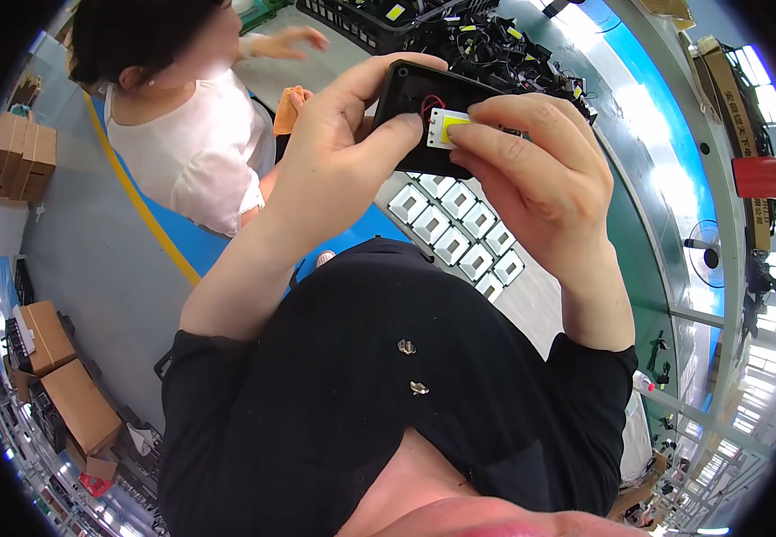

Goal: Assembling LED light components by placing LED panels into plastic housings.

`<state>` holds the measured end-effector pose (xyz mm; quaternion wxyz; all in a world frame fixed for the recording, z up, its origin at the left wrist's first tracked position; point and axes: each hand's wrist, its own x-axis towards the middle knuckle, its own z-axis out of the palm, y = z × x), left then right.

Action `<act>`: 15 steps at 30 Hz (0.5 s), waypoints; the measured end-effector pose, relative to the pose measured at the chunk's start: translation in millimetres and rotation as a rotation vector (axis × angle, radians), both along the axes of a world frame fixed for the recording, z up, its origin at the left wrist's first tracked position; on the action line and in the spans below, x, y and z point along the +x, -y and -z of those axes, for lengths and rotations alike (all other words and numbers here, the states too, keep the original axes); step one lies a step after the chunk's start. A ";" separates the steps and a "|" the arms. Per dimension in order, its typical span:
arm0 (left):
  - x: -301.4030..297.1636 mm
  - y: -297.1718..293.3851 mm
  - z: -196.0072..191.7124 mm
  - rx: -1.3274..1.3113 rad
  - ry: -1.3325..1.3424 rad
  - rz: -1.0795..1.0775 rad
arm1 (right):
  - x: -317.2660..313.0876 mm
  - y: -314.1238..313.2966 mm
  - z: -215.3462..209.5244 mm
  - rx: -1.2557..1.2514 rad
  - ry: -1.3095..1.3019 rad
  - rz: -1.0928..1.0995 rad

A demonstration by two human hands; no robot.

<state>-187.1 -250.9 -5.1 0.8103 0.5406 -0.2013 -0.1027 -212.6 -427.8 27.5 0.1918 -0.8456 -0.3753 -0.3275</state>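
Note:
My left hand is wrapped round the left side of a black rectangular housing, its thumb reaching inside near the red wires. Between the thumb and fingers of my right hand is a small white LED board with a yellow patch. The board lies over the open housing, tilted, with the red wires running beside it. My right fingers cover the housing's right part, so how the board sits against it there cannot be seen.
Rows of white square reflector pieces lie on the table below my hands. Beyond are a heap of black lamp parts with cables and a black crate. A person in white sits at the left. Cardboard boxes stand lower left.

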 end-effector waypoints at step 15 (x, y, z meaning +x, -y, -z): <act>-14.3 9.0 22.5 0.133 0.196 -0.188 | -18.8 2.8 22.9 -0.003 0.187 0.043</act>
